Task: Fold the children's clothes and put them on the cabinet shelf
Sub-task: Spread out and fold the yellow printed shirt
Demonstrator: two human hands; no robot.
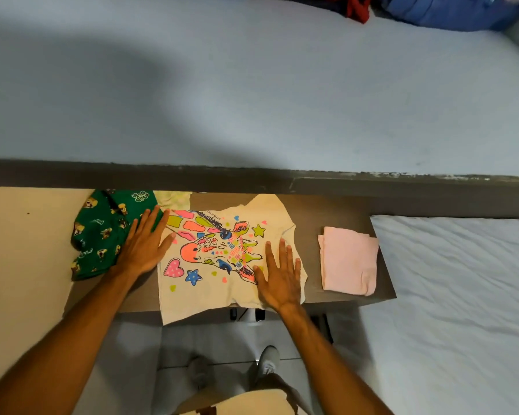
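Note:
A cream children's T-shirt (222, 280) with a bright giraffe print lies spread flat on the grey-brown cabinet top (312, 211); its lower hem hangs over the front edge. My left hand (146, 244) rests flat, fingers spread, on the shirt's left edge and partly on a green printed garment (99, 232). My right hand (279, 274) presses flat on the shirt's lower right part. A folded pink garment (346, 259) lies to the right of the shirt. A pale yellow piece (173, 199) peeks out behind the green one.
A grey ledge (252, 175) runs along the back of the cabinet, with a wide grey surface beyond it and blue and red cloth (432, 10) at its far right. A bed with a white sheet (462, 295) is on the right. My feet (267, 363) stand on tiled floor below.

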